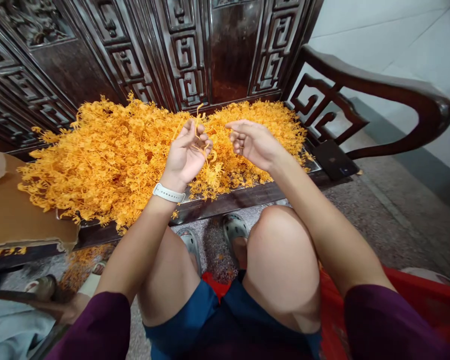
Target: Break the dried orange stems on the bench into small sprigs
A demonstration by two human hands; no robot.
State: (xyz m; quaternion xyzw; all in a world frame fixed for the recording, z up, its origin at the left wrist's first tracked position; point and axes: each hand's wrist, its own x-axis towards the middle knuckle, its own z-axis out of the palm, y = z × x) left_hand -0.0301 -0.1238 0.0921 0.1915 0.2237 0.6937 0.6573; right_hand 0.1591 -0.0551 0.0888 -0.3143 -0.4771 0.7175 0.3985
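Observation:
My left hand (182, 157), with a pale watch strap on its wrist, pinches a thin orange flower-like piece (198, 122). Curly strands of it stick up above the fingertips and trail across the palm. Level with it on the right, my right hand (258, 145) hovers with its forefinger stretched out and the other fingers loosely bent; I see nothing in it. Behind and below both hands, a large heap of the same orange frilly plastic-looking flower pieces (112, 155) covers the seat of a dark carved wooden bench (228, 202).
A dark phone-like device (335, 159) lies at the bench's right end, below the curved armrest (397, 90). At left stands an open cardboard box (26, 205). Another person's leg and foot (73, 305) show at lower left. Orange scraps (80, 270) litter the floor; something red (423, 295) is behind my right arm.

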